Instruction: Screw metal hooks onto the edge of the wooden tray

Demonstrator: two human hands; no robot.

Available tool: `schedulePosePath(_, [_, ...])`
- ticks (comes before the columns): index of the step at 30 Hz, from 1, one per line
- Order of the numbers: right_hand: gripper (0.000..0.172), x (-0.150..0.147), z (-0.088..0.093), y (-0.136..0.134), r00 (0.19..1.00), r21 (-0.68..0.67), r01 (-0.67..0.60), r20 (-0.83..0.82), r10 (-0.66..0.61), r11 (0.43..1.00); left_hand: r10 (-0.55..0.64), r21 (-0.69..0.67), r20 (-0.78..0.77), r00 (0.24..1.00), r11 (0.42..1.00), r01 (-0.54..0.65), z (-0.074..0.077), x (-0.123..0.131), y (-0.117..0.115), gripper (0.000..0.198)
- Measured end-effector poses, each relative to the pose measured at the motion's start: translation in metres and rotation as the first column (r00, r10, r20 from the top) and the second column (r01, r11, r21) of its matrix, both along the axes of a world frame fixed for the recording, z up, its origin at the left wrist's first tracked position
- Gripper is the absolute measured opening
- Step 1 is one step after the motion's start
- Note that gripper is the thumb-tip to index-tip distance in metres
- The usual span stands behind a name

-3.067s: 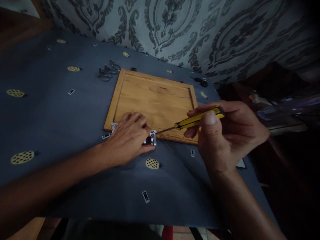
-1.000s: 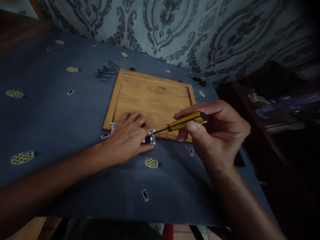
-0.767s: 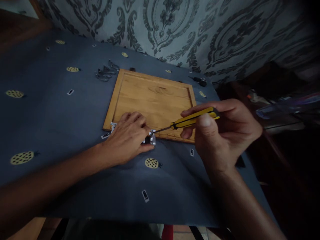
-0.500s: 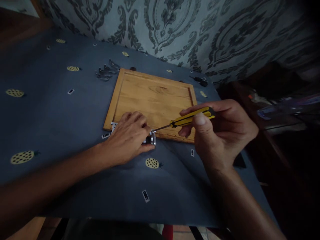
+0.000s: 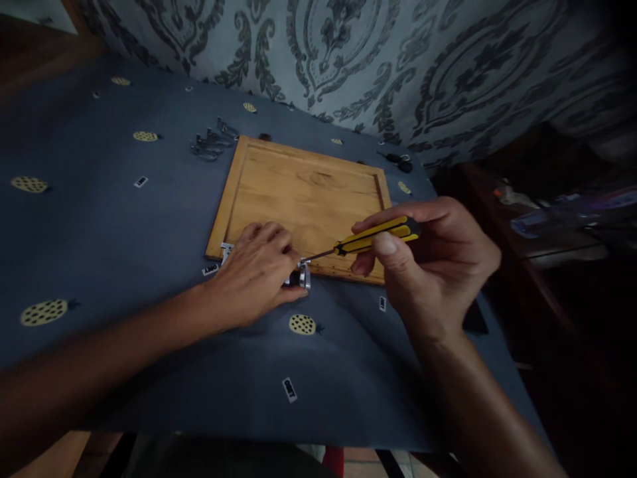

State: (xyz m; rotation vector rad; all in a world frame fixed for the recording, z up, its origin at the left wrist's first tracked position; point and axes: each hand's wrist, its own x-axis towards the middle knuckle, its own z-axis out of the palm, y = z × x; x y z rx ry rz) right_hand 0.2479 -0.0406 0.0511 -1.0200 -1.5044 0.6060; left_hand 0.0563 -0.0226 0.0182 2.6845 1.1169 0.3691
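Rolling in the right hand [image 5: 438, 265], the screwdriver [image 5: 373, 239] shows another side of its handle than a moment ago, and that hand has shifted slightly toward the hinge [image 5: 305, 276]. The left hand [image 5: 256, 275] and the panel [image 5: 303, 192] have stayed put, which suggests turning is under way on a steadied hinge.

The right fingers are closed round the handle; the left fingers bend over the hinge, thumb at its near side, gripping it. The hinge sits at the panel's near edge, the panel between the middle and far edge of the table [image 5: 149, 232].

Counted: one screwdriver, one panel, one hinge in hand, one metal plate [image 5: 226, 251] by the panel's near left corner, one black tool [image 5: 401, 161] toward the table's far right corner, and several overlapping metal pieces [image 5: 213, 141], too dim to number.
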Motion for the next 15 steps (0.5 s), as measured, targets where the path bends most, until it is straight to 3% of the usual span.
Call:
schedulePosePath(4, [0.014, -0.0003, 0.0031, -0.0014, 0.998, -0.033, -0.026, 0.061, 0.028, 0.999, -0.002, 0.017, 0.000, 1.000, 1.000, 0.002, 0.0000, -0.0002, -0.0001, 0.029])
schedulePosePath(11, [0.021, -0.0042, 0.0030, 0.0011, 0.999, 0.012, 0.041, -0.007, -0.041, 0.999, -0.001, 0.020, 0.007, 1.000, 1.000, 0.001, -0.0005, -0.0001, 0.0000, 0.031])
schedulePosePath(15, [0.015, -0.0052, 0.0021, -0.0012, 1.000, 0.026, 0.023, -0.017, -0.023, 0.999, 0.004, 0.004, -0.003, 1.000, 1.000, -0.004, 0.0005, 0.0004, -0.0002, 0.030])
